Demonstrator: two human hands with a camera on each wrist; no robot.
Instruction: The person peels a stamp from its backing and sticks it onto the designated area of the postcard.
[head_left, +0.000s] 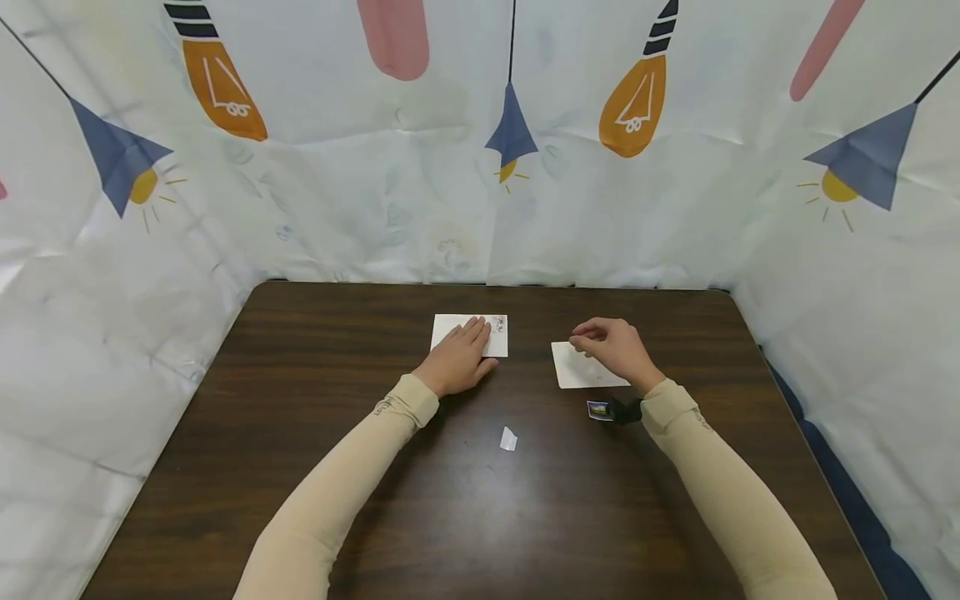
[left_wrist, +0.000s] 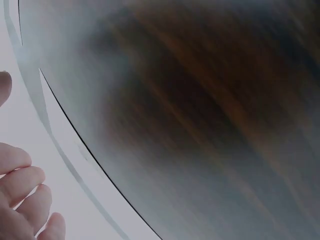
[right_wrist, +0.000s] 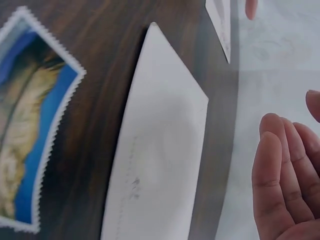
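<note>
My left hand [head_left: 460, 360] rests with extended fingers on a white card [head_left: 497, 343], which bears a small dark print at its upper right. Over a second off-white card [head_left: 579, 372] is my right hand [head_left: 617, 350], thumb apart from the fingers and nothing seen between them. In the right wrist view this card [right_wrist: 155, 130] lies flat, with faint marks along one side. A postage stamp [head_left: 600, 410] with a picture lies on the table below the right wrist; its perforated white edge shows close up in the right wrist view.
A small white paper scrap [head_left: 508, 438] lies on the dark wooden table [head_left: 480, 525] between the forearms. Beside the stamp is a dark shape [head_left: 626, 410] under the right wrist. White cloth [head_left: 450, 208] printed with lamps and bulbs hangs behind the table and at both sides.
</note>
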